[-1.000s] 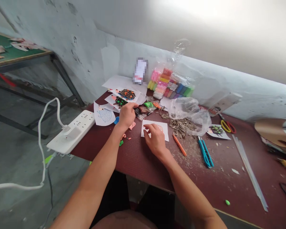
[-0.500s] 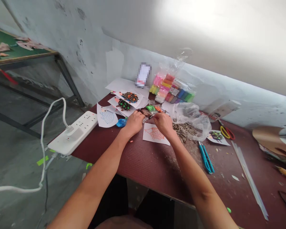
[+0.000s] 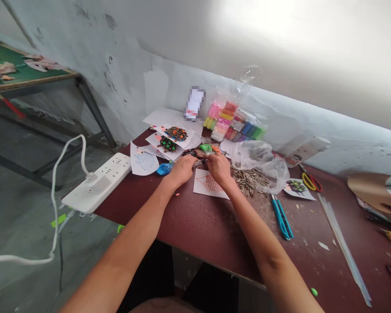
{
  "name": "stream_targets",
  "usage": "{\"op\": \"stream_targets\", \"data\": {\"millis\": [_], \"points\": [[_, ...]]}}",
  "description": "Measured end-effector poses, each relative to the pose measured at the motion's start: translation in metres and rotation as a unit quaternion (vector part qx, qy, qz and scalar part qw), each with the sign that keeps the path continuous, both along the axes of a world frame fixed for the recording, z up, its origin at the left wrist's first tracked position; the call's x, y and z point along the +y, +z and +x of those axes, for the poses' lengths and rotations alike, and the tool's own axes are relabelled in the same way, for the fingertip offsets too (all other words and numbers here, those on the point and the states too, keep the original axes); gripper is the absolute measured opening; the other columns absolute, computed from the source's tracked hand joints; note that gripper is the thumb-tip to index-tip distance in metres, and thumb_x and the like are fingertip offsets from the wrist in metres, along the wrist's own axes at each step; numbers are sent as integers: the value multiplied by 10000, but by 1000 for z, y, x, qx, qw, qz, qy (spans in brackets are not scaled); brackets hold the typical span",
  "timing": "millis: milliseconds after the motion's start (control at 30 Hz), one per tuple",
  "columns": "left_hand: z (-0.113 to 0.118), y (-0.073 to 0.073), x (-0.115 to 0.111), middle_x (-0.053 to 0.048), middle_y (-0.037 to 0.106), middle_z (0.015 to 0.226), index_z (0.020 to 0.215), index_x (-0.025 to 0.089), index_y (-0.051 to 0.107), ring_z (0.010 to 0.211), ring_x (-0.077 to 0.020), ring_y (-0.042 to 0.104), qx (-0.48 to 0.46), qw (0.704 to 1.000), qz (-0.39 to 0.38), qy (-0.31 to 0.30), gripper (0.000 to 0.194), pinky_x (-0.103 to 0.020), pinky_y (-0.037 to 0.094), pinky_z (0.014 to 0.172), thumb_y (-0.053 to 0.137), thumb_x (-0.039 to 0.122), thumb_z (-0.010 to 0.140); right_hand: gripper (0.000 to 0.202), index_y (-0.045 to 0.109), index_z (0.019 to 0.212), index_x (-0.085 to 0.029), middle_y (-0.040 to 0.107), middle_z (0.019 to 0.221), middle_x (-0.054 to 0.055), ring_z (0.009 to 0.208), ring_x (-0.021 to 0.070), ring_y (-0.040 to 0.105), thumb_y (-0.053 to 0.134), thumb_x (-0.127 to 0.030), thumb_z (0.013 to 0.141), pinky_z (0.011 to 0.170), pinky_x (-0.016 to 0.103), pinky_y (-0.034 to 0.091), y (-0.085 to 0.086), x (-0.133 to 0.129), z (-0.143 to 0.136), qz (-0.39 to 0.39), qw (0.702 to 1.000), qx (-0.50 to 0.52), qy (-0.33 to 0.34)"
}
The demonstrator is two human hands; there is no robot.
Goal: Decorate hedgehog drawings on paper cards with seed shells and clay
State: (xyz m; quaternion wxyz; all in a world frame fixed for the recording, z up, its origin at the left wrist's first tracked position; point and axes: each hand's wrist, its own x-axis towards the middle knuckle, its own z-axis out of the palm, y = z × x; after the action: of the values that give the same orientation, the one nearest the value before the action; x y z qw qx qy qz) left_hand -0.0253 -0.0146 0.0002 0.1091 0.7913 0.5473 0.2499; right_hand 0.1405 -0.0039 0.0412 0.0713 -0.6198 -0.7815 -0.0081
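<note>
Plastic packets (image 3: 201, 153) at both hands (image 3: 183, 168), maroon tabletop (image 3: 189, 221), scuffed wall (image 3: 125, 65)

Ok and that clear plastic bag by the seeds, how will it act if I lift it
The clear plastic bag will probably flop, since it lies crumpled. It's see-through and looks thin, so likely light. Seeds lie against its edge, so lifting it might scatter some.

bare forearms (image 3: 127, 245), dark legwear (image 3: 153, 274)
</note>
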Motion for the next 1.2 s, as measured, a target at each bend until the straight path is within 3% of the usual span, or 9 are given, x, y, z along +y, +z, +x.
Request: {"op": "stream_targets", "data": {"millis": [433,567,667,800,867,933,1033,1100,1200], "points": [[4,4,-4,-159,749,1113,1010,134,764,1160,-282,662,65,997,27,-29,363,-428,514,1048,475,-18,851,373,791,1086,-147,705,1080,157,1069,252,592,440,-266,1044,919,325,409,1,19,-21,10,999,-26,35],[3,9,-2,-112,766,1080,952,167,764,1095,-243,690,-60,997,50,4,372,-381,525,1025,483,-44,832,376,789,1118,-145,708,1106,157,1042,253,604,434,-230,1031,892,327,413,-2,22,-20,-11,999,-29,34],[-4,19,2,-67,777,973,909,177,749,945,-191,717,-267,956,102,65,390,-324,563,915,450,-57,819,383,800,1077,-128,707,1099,170,1091,270,587,431,-215,1025,931,335,401,0,20,-18,-1,999,-34,27],[-20,35,3,-22,743,820,855,174,702,689,-116,692,-516,834,153,124,304,-226,564,672,431,35,861,358,780,1136,-169,697,1087,148,1042,253,594,444,-213,1024,903,326,406,2,8,-17,30,999,19,34],[-27,43,2,-3,716,783,814,180,669,625,-101,676,-594,775,165,135,247,-208,552,610,454,60,828,320,785,1107,-199,697,1044,121,984,236,607,480,-227,1014,858,313,413,1,-2,-18,19,997,50,63],[-31,48,1,10,690,748,786,184,644,590,-93,664,-638,735,174,147,217,-194,532,563,462,66,787,257,798,981,-202,698,992,99,958,222,614,543,-232,985,833,299,416,0,-14,-23,-11,991,71,115],[-32,52,0,20,671,712,762,189,620,543,-78,634,-652,724,160,159,194,-181,509,531,462,78,760,224,790,941,-189,693,944,95,921,216,610,595,-295,974,803,301,416,-4,-31,-36,-34,983,87,157],[-30,52,-1,18,671,704,757,188,619,532,-75,622,-640,738,143,161,188,-179,501,528,463,82,755,240,779,934,-173,681,925,106,883,215,598,594,-320,977,782,309,411,-7,-37,-47,-40,982,78,165],[-28,50,-1,4,689,730,756,182,624,537,-77,623,-620,761,121,151,179,-184,497,531,471,90,762,113,739,891,-175,680,933,90,871,200,590,648,-237,913,764,292,403,-10,-39,-54,-38,978,122,165]]}}
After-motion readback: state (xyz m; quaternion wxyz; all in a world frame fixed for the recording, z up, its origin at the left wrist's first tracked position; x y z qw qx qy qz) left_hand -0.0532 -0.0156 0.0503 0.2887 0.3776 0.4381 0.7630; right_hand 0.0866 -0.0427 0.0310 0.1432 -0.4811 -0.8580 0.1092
